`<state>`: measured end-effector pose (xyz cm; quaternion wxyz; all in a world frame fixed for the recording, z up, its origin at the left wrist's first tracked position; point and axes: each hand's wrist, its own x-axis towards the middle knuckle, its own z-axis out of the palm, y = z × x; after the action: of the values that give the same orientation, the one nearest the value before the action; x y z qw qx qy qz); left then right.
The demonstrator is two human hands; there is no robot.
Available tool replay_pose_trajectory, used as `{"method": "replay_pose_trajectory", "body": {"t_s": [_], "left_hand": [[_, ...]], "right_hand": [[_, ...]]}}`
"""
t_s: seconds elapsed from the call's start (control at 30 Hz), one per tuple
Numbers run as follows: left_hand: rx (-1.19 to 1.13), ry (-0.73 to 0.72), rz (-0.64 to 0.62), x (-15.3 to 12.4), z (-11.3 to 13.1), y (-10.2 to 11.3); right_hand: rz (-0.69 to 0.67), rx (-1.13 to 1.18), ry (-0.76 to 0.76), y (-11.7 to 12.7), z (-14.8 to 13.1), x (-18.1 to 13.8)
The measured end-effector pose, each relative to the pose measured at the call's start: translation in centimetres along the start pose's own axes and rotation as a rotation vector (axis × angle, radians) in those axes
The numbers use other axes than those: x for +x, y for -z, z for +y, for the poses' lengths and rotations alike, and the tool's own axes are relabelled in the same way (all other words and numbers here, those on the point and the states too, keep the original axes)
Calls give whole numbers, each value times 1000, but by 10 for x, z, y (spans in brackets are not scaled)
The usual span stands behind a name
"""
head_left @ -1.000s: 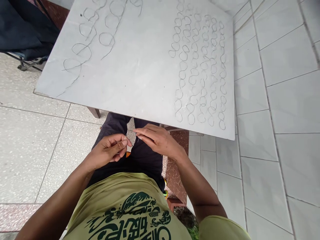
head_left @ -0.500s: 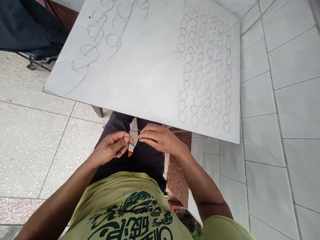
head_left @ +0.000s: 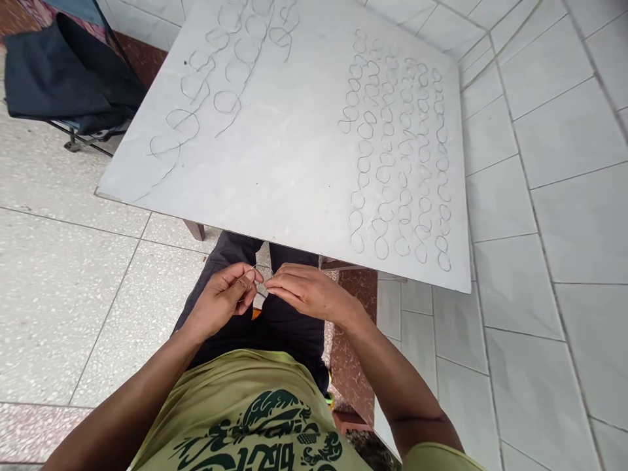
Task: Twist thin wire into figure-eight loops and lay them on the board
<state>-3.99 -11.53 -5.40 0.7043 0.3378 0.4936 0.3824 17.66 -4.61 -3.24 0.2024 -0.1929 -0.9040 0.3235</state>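
A thin curved wire (head_left: 263,265) spans the gap between my two hands, just in front of the table's near edge and over my lap. My left hand (head_left: 229,292) pinches it between thumb and fingers. The fingers of my right hand (head_left: 307,289) are pressed together on the wire's other side. Part of the wire is hidden behind the fingers. On the right of the white tabletop (head_left: 289,176) lie several rows of small looped wires (head_left: 386,210). Larger wire loops with long tails (head_left: 182,124) lie at its left.
A dark folding chair (head_left: 69,78) stands beyond the table's left side. Pale tiled wall (head_left: 515,203) runs close along the right side. A reddish-brown stone block (head_left: 350,340) is below the table at right. Speckled floor (head_left: 63,294) spreads out at left.
My right hand has moved slightly left and nearer to my left hand, and more of the wire's curve shows between them. The camera view has tilted a little upward.
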Motion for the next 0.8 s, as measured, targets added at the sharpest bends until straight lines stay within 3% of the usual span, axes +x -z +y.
{"method": "replay_pose_trajectory", "body": {"t_s": [0.23, 0.37, 0.57, 0.8], "left_hand": [[-115, 84, -39, -4, 6, 3], [-67, 127, -16, -5, 6, 3], [-150, 60, 103, -3, -7, -10], [-204, -9, 99, -2, -4, -11]], "right_hand": [[53, -30, -32, 2, 1, -1], [55, 7, -52, 1, -1, 0], [98, 14, -29, -14, -3, 3], [191, -49, -81, -29, -3, 4]]}}
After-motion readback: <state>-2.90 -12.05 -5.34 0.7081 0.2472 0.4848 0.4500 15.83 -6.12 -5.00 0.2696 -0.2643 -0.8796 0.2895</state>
